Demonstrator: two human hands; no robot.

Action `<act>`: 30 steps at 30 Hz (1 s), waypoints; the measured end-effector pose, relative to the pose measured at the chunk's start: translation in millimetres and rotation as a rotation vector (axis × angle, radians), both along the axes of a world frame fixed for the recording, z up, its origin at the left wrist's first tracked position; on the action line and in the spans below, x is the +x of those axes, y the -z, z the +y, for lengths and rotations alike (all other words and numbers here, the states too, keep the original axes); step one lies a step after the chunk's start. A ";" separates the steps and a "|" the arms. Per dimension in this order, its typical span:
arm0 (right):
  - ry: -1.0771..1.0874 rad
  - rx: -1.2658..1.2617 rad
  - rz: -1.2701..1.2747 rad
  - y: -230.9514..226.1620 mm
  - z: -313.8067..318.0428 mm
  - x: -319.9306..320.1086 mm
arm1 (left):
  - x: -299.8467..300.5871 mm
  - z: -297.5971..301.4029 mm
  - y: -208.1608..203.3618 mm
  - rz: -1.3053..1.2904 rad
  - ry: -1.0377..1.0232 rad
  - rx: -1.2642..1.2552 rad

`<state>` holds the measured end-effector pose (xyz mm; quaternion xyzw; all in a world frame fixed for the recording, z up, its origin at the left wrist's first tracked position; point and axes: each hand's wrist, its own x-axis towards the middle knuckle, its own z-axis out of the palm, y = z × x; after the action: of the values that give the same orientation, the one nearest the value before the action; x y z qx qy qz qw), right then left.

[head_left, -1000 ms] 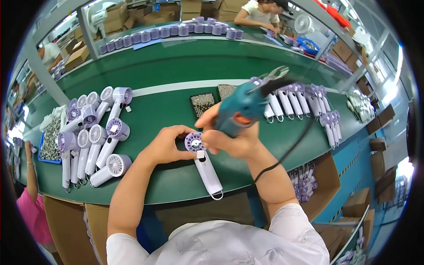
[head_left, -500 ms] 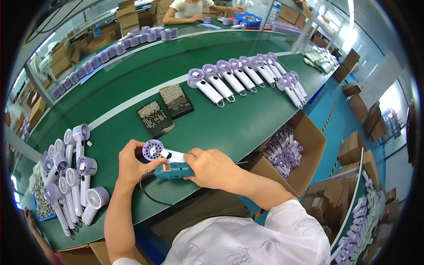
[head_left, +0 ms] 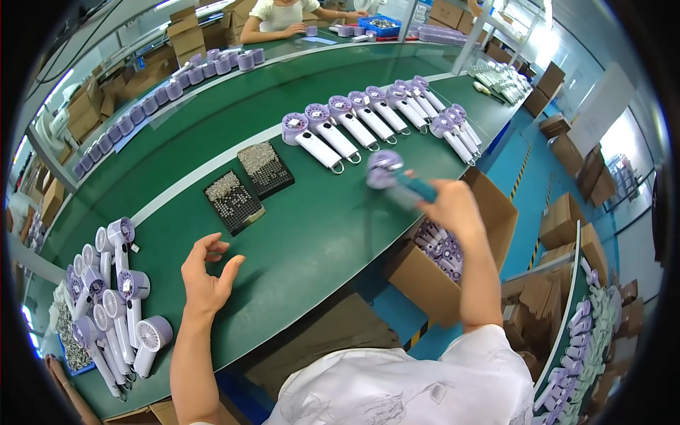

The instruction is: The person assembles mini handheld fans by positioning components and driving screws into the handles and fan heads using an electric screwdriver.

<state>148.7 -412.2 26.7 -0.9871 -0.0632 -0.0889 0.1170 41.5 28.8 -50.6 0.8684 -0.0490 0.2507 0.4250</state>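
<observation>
My right hand, smeared by motion, is out to the right over the green bench with its fingers closed round a teal electric screwdriver. In the same grip a white and purple handheld fan sticks out to the left, blurred, its round head uppermost. My left hand hovers above the bench, thumb and fingers apart, holding nothing. Beyond it lie two black trays, a nearer one and a farther one, both holding small metal screws. Farther right, several handheld fans lie in a slanting row.
More handheld fans stand bunched at the left, beside a blue bin of small parts. A cardboard box with purple and white pieces stands by the bench's right edge. Across the bench, another person works near purple rings.
My right hand has swung right and away from me, carrying the fan and the electric screwdriver. My left hand has let go of the fan and opened.
</observation>
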 end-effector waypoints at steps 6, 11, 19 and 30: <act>0.279 -0.097 -0.085 38.1 -131.7 75.9 | 0.3 -15.2 -14.2 -0.095 0.124 0.122; 0.266 -0.147 -0.137 62.0 -141.4 139.9 | -25.0 -36.8 -44.9 -0.243 0.253 0.341; 0.127 -0.252 -0.279 94.2 -223.6 174.5 | -97.5 -43.2 -47.5 -0.340 0.164 0.488; -0.096 -0.106 -0.462 50.0 -123.3 146.5 | -210.9 93.2 -53.1 0.220 -0.619 0.707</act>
<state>295.2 -535.5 -23.3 -0.9412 -0.1398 -0.3033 0.0516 -169.3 122.0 2.5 0.9548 0.1746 0.2401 0.0117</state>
